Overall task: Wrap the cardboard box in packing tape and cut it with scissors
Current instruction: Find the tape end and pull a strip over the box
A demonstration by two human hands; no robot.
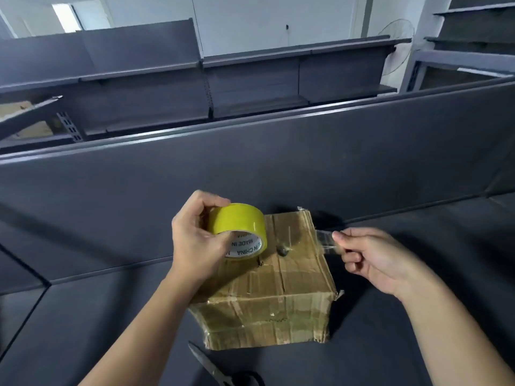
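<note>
Your left hand [195, 240] grips the tape roll [238, 229], thumb under its rim and fingers curled over the top. It holds the roll above the far left part of the cardboard box [278, 288]. Below, at the frame bottom, the scissors [211, 369] lie flat on the matt dark grey shelf [111, 316]. They are dark metal, near the box's front left corner but apart from it. Their long axis is diagonal, tips to the far left, handles cut off by the frame edge. The roll is glossy yellow, a short wide ring, and its white printed core faces you and slightly right. The box is brown corrugated card, creased and worn, with shiny old tape bands over it and frayed corners. It sits on the shelf at centre, front face toward you. Its top looks near square, and the top seam runs from you toward the back panel. A clear tape strip [324, 242], thin and wrinkled, runs left to right off the box's right edge. Your right hand [373, 260] pinches its free end between thumb and forefinger, other fingers curled in.
</note>
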